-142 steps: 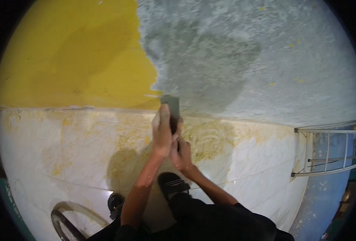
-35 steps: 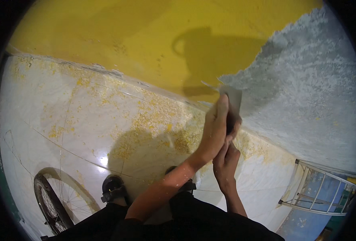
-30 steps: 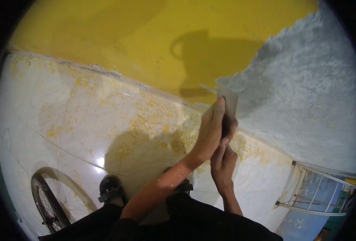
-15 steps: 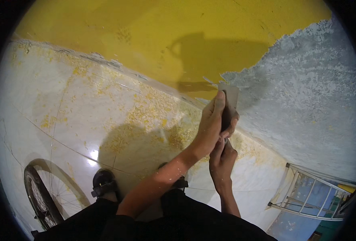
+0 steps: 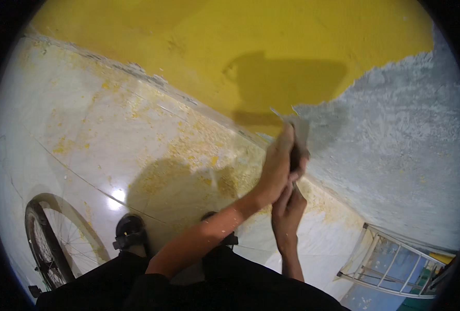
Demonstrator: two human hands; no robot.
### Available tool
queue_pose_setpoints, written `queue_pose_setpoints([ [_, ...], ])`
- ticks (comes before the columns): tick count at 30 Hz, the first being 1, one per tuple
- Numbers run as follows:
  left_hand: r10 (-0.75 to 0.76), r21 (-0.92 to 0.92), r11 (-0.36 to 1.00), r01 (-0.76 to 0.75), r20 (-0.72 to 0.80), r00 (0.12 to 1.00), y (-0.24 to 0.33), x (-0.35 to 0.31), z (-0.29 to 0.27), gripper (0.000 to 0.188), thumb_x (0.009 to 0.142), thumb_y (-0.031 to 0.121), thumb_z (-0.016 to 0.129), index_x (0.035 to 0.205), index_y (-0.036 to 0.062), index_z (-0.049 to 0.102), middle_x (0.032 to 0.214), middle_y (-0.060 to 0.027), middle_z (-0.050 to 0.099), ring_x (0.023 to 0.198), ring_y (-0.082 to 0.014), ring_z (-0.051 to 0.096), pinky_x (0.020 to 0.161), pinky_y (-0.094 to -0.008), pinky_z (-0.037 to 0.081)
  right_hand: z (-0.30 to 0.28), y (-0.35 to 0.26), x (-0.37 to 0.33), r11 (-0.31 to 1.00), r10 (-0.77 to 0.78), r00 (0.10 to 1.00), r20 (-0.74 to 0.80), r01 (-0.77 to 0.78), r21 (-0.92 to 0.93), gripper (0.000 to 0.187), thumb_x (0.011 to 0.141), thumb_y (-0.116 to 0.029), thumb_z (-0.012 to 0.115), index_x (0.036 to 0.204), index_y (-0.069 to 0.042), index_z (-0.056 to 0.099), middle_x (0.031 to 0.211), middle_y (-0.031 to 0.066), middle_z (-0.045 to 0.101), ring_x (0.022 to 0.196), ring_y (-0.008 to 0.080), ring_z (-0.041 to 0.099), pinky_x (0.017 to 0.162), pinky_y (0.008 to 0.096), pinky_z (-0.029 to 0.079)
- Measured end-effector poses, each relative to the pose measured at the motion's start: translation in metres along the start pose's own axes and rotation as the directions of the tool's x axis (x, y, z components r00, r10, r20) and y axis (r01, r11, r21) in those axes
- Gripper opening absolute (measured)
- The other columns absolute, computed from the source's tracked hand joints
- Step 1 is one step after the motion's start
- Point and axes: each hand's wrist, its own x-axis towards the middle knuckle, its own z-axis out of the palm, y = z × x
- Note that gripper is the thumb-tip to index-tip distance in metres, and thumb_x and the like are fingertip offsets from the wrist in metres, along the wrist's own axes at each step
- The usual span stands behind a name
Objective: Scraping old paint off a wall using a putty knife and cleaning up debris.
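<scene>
Both hands on scraper (image 5: 298, 136), blade pressed to wall right at edge where yellow paint (image 5: 230, 46) meets bare grey plaster (image 5: 395, 150). Left hand (image 5: 277, 168) fingers wrapped over handle top; right hand (image 5: 288, 210) fingers gripping just below it. Yellow paint flakes (image 5: 199, 150) litter white floor (image 5: 74, 135) under scraper. Bicycle wheel (image 5: 51, 243) far lower left, ladder (image 5: 390, 264) lower right.

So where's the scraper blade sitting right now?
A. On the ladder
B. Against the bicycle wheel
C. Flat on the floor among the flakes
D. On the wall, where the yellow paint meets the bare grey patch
D: both hands, left hand above right hand, press the scraper to the wall, at the edge between the yellow paint and bare grey plaster.
</scene>
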Motion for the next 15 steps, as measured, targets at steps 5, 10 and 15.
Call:
queue_pose_setpoints([
  [5,-0.022,0.057,0.998,0.021,0.017,1.000,0.010,-0.009,-0.004,0.049,0.092,0.056,0.035,0.079,0.0095,0.044,0.056,0.0004,0.045,0.034,-0.0061,0.030,0.033,-0.0197,0.024,0.010,-0.004,-0.013,0.996,-0.008,0.998,-0.063,0.014,0.087,0.035,0.096,-0.021,0.039,0.079,0.007,0.053,0.057,0.0155,0.051,0.052,0.0201,0.050,0.049,0.0348,0.038],
  [10,0.063,0.039,0.997,-0.062,-0.010,0.998,0.000,-0.002,-0.007,0.046,0.093,0.053,0.035,0.079,0.0101,0.044,0.056,-0.0005,0.046,0.035,-0.0062,0.031,0.035,-0.0195,0.027,0.009,-0.003,-0.003,0.996,-0.023,1.000,-0.003,0.024,0.083,0.029,0.094,-0.016,0.041,0.084,0.006,0.056,0.062,0.0231,0.054,0.053,0.0307,0.058,0.050,0.0380,0.041],
  [15,0.116,0.090,0.989,-0.122,0.069,0.991,0.016,-0.004,-0.004,0.046,0.094,0.052,0.033,0.079,0.0096,0.043,0.056,-0.0011,0.046,0.035,-0.0066,0.031,0.035,-0.0211,0.029,0.012,-0.004,0.000,0.995,-0.050,0.999,-0.004,0.050,0.082,0.026,0.093,-0.015,0.043,0.086,0.006,0.057,0.064,0.0229,0.057,0.058,0.0375,0.059,0.051,0.0381,0.042],
])
